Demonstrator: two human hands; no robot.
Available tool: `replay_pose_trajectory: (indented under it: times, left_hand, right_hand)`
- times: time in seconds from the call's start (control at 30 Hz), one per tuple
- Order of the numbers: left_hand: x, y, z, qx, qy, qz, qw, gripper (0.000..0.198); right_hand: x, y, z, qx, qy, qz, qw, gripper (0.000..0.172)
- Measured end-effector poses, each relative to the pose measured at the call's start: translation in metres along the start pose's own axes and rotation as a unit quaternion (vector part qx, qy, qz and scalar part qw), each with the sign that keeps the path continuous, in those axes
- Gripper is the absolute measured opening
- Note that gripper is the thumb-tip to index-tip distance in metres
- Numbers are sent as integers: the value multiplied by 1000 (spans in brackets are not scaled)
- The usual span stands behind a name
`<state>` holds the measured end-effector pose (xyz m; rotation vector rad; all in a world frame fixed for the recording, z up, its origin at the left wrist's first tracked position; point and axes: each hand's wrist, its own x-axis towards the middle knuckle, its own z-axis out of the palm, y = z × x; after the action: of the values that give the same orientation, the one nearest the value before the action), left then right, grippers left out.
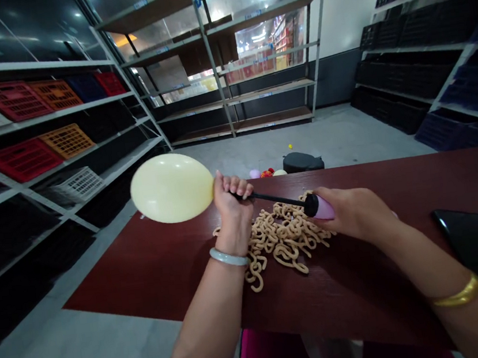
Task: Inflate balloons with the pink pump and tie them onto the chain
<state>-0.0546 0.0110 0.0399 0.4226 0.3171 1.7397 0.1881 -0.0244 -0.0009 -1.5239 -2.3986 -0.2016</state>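
An inflated pale yellow balloon (172, 188) points left from my left hand (233, 200). That hand is closed around the balloon's neck and the black end of a balloon pump (280, 198). The pump's thin black rod runs across to a black collar and a lilac body, with my right hand (354, 211) wrapped around the lilac part. Most of the body is hidden in my palm. Below and behind the pump, a heap of curly tan pieces (279, 241) lies on the dark red table (154, 270).
A black phone-like slab (468, 238) lies by my right forearm. Beyond the table's far edge sit a dark grey object (303, 162) and several small colourful round things (267, 173) on the floor. Shelves with plastic crates (23, 159) line the left; dark crates (404, 71) fill the right.
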Motion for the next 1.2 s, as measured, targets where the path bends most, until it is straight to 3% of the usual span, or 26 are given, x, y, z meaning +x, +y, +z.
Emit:
replay_pose_trajectory:
  times: [0.2,0.33,0.53,0.63,0.77,0.87,0.97,1.2]
  left_hand:
    - [-29,-66,0,9,-4,-72,997,46]
    - [-42,-86,0,15,0,-82,997,45]
    - [-35,-75,1,34,9,-91,995,48]
    - [-18,-47,1,33,1,-77,996,50]
    - [4,5,-2,26,-1,19,999,45]
    - [10,25,-3,31,-8,41,999,44]
    - [7,16,-2,35,-7,38,999,43]
    - [-21,-49,3,25,-2,-26,999,45]
  right_hand:
    - [1,-16,5,-8,10,-10,1000,43]
    - [0,-23,4,-9,20,-15,1000,40]
    - [0,-26,6,17,21,-12,1000,34]
    - [0,-21,7,32,13,-6,999,35]
    - [2,-9,6,39,19,-14,999,40]
    - [2,-1,5,43,21,-27,999,43]
    - [2,2,7,33,18,-23,999,46]
    - [0,-17,11,15,17,-17,1000,44]
